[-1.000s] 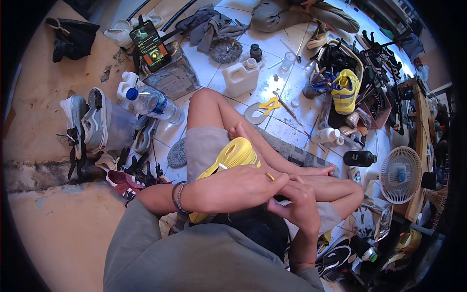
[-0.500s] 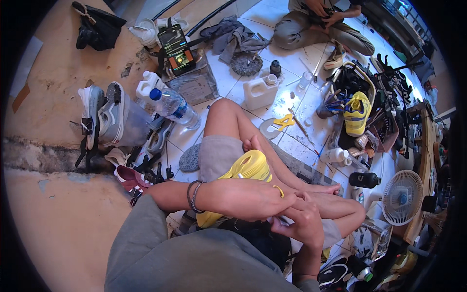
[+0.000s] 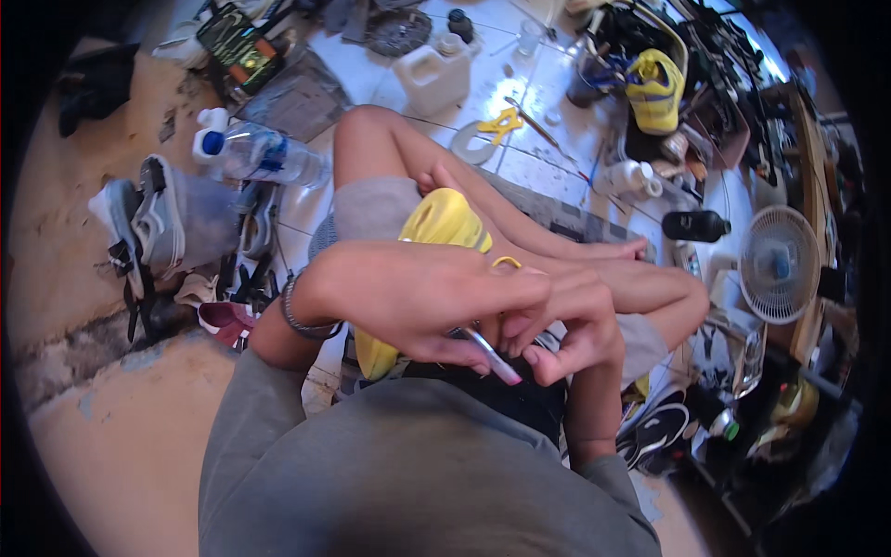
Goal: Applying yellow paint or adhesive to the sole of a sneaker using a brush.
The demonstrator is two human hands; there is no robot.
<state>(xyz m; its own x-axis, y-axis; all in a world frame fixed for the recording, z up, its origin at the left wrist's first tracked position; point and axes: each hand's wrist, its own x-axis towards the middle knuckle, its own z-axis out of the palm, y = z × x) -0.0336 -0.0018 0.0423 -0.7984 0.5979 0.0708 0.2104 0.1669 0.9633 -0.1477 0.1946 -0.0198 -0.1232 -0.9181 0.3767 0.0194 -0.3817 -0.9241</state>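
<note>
My left hand [image 3: 408, 292] is closed on a slim pale tool [image 3: 494, 360] with a pinkish end, held over the dark material [image 3: 483, 395] in my lap. My right hand [image 3: 575, 320] is curled just beside it, fingertips close to the tool; what they grip I cannot make out. A yellow shoe [image 3: 436, 213] lies in my lap, partly hidden behind my left hand and wrist. A thin yellow loop [image 3: 506, 262] shows above my fingers.
Around my crossed legs are a water bottle [image 3: 283, 153], white jug [image 3: 432, 79], phone [image 3: 241, 51], grey shoes [image 3: 162, 223], a basket with a yellow shoe [image 3: 654, 97], yellow cutout [image 3: 501, 125], dark bottle [image 3: 696, 226] and fan [image 3: 778, 265].
The view has shifted, putting the co-worker out of sight. My hands have shifted, and the slim tool with the pink end now shows below the fingers of my left hand.
</note>
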